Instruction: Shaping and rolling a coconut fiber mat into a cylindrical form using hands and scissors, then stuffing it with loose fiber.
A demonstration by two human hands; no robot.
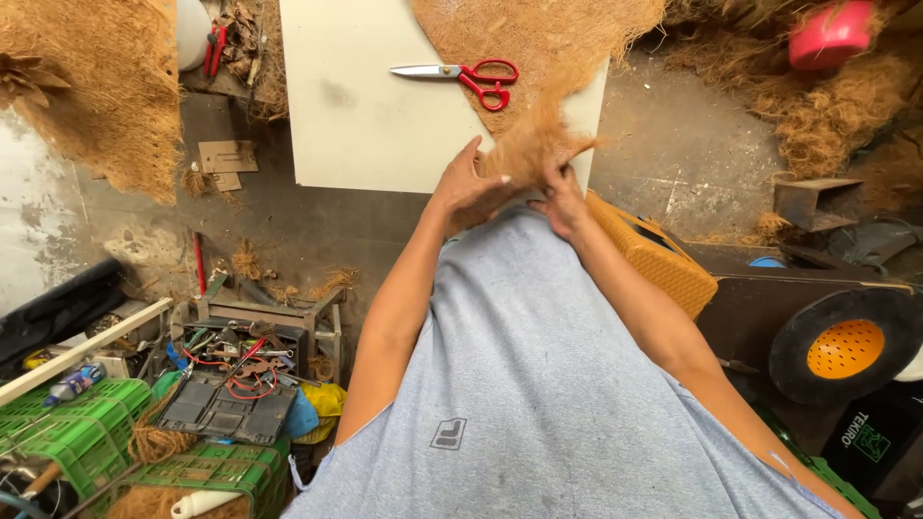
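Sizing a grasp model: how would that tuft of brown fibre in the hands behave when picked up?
The fibre tuft probably flops: loose strands splay past the left hand and right hand. Likely light for its bulk, as it looks airy. It may shed, judging by the scraps on the floor.

Coir tuft (532, 144) rough, fibrous; board (365, 106) smooth, matt; scissors (461, 77) glossy metal, plastic handles.

We spot two brown cardboard tags (227, 157) lying on the floor left of the pale worktop (365, 115), a small bottle with a blue label (72, 383) by the green crates (87, 432), and a black box with a green-and-white label (868, 437) bottom right.
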